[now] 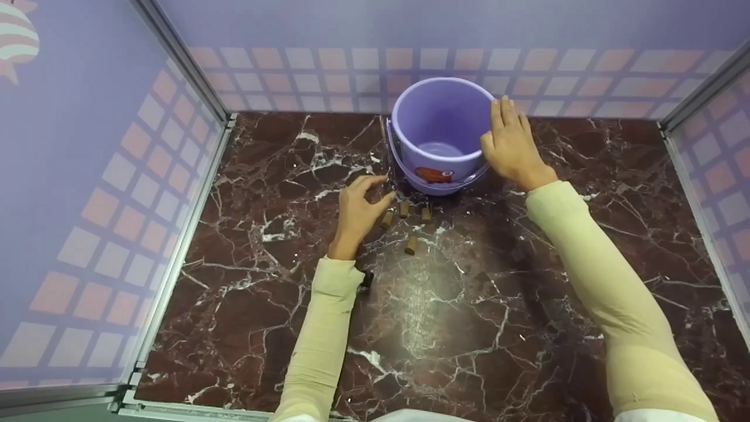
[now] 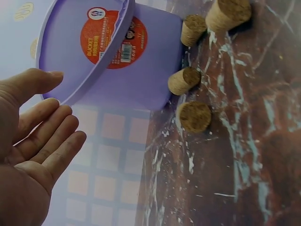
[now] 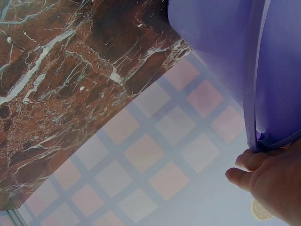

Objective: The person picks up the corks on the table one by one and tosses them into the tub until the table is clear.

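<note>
A purple bucket [image 1: 443,158] with a red label [image 2: 113,37] stands upright at the back of the marbled tabletop. Its handle [image 2: 101,66] hangs down across the front. My left hand [image 1: 357,211] is just left of the bucket, thumb and fingers apart; in the left wrist view nothing shows between them. Straight fingers of my right hand [image 1: 512,143] rest against the rim's right side, near where the handle joins in the right wrist view. Several brown, tapered cork stoppers [image 1: 411,245] stand on the table before the bucket, close to my left thumb.
Walls with pink and white squares [image 1: 369,85] enclose the marbled tabletop [image 1: 445,328] at the back and both sides. Metal rails [image 1: 176,252] edge it. The bucket is close to the back wall.
</note>
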Available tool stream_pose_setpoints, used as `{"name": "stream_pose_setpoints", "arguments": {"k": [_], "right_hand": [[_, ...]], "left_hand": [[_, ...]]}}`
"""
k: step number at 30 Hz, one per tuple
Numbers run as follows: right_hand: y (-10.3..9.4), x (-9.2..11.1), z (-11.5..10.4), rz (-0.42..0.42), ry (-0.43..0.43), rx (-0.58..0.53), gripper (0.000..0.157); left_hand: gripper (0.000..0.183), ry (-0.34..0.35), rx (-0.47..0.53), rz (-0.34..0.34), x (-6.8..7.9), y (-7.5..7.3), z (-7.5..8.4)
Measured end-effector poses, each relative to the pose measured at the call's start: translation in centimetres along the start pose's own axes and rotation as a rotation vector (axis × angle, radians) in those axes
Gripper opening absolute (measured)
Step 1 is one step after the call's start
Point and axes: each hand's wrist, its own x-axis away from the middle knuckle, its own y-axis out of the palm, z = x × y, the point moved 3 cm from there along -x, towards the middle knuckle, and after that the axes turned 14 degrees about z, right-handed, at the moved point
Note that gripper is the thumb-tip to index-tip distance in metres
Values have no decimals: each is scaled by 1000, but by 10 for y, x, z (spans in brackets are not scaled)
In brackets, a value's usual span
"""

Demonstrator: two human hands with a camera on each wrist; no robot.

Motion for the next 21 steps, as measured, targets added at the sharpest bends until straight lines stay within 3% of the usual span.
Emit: {"name": "stream_pose_setpoints", "arguments": {"k": [7,14,21], "right_hand": [[0,0,0,-7,5,-1,73],[-1,0,0,-15,13,2,74],[-1,0,-1,-19,15,-5,73]], "left_hand": [[33,-60,-88,-62,10,-2,-10],[36,-85,-75,-92,16,-1,-17],[37,-135,-125,-128,24,-2,-25]]}}
